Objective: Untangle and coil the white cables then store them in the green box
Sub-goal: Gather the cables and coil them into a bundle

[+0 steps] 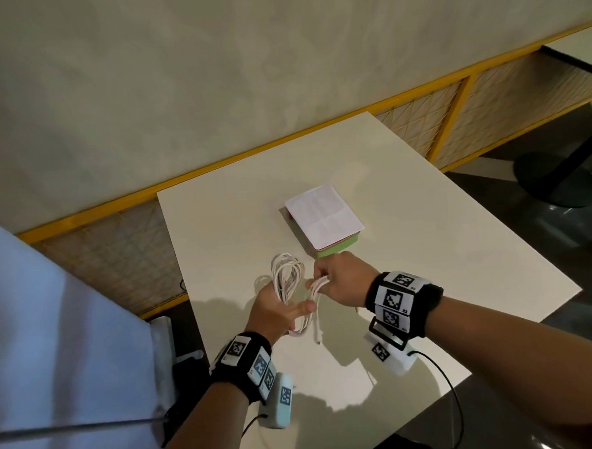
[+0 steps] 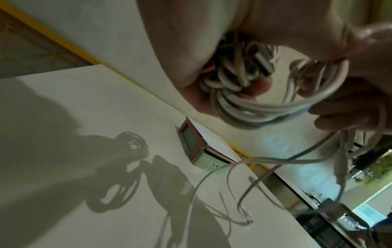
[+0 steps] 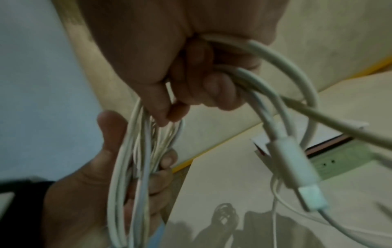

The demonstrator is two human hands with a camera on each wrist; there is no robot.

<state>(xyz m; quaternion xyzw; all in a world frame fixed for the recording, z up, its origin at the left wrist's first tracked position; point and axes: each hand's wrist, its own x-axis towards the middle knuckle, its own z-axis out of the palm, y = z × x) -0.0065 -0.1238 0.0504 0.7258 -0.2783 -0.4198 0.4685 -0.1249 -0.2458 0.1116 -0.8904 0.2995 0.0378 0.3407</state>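
Over the table (image 1: 426, 251), the left hand (image 1: 275, 311) grips a coiled bundle of white cables (image 1: 287, 279) while the right hand (image 1: 342, 280) clenches loose strands, just beside the green box (image 1: 337, 248), whose top is covered by a white sheet (image 1: 323, 216).

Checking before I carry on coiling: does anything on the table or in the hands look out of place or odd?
One thing: the green box has a white sheet of paper lying over its top, so it is covered where the cables must go. The white cables are off the table, held by left hand and right hand; loose ends dangle.
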